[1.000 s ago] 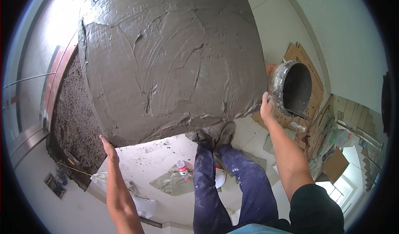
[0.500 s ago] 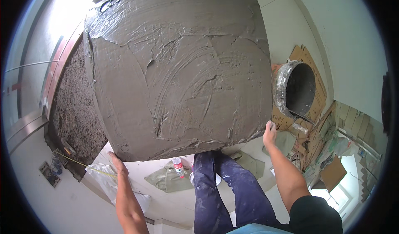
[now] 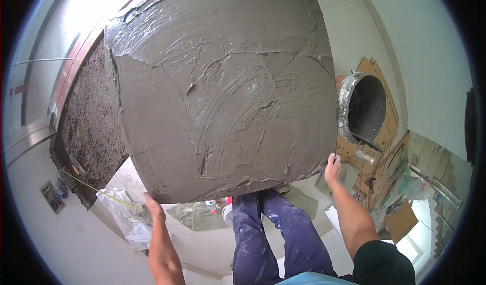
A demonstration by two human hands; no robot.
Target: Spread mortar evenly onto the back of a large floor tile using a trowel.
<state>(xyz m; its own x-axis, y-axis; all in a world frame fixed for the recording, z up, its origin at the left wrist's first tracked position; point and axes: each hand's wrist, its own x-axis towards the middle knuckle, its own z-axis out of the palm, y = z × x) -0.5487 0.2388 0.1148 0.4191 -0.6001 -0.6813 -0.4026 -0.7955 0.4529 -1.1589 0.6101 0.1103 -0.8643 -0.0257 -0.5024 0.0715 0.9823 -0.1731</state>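
Two hands grip big mortar-coated tile [image 3: 223, 88] at near corners: left hand [image 3: 153, 207] under lower-left corner, right hand [image 3: 332, 166] at lower-right corner, fingers clamped on edge. Tile held ahead, coated face up, long axis running away from body, above bare mortar bed [image 3: 91, 128].

One mortar-coated tile [image 3: 223, 88]; one bucket [image 3: 365, 108]; perhaps one bottle [image 3: 211, 205]; two hands.

Mortar-coated slab [image 3: 223, 88] blocks the whole front; free room only below its lower edge, beside legs [image 3: 276, 234].
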